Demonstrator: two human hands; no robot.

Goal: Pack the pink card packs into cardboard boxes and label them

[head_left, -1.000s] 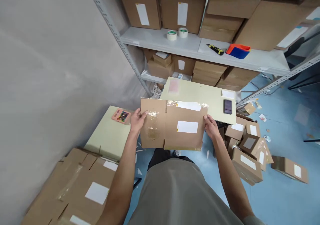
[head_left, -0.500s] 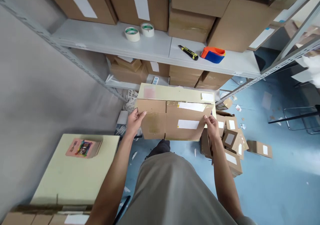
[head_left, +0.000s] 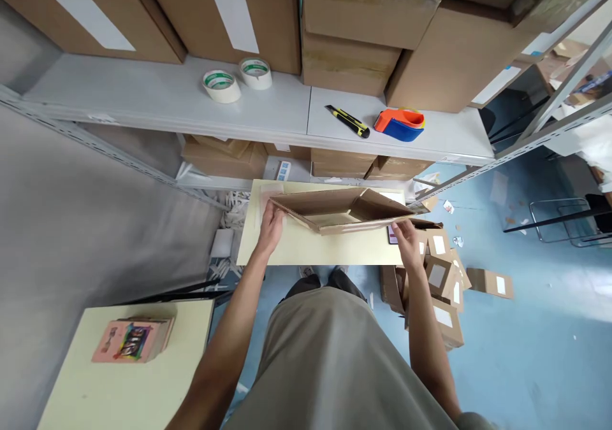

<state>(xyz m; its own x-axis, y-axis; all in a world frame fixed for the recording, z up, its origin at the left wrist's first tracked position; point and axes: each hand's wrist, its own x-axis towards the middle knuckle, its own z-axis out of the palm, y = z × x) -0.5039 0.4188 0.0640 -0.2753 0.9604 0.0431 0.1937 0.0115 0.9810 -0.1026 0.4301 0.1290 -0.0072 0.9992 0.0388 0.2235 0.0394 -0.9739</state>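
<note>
A brown cardboard box point(head_left: 344, 226) hangs over the pale yellow table point(head_left: 329, 251), partly spread into a narrow diamond so that its hollow inside shows. My left hand point(head_left: 271, 227) grips its left corner, thumb and fingers pinching the cardboard. At the opposite corner, my right hand point(head_left: 406, 237) holds the edge in the same way. A phone point(head_left: 393, 234) lies on the table beside my right hand, partly covered by the box and fingers.
On the shelf point(head_left: 157, 99) ahead are two tape rolls point(head_left: 221, 86), a utility knife point(head_left: 348, 121) and an orange-blue strap-like item point(head_left: 400, 124). Cartons fill the rack. Pink books point(head_left: 134, 339) lie on the left table point(head_left: 143, 392). Small boxes point(head_left: 442, 277) are heaped on the floor at right.
The box was flat, its labelled face toward me; now it is tipped and partly spread open. My left hand has moved slightly right, and more of the table and phone shows.
</note>
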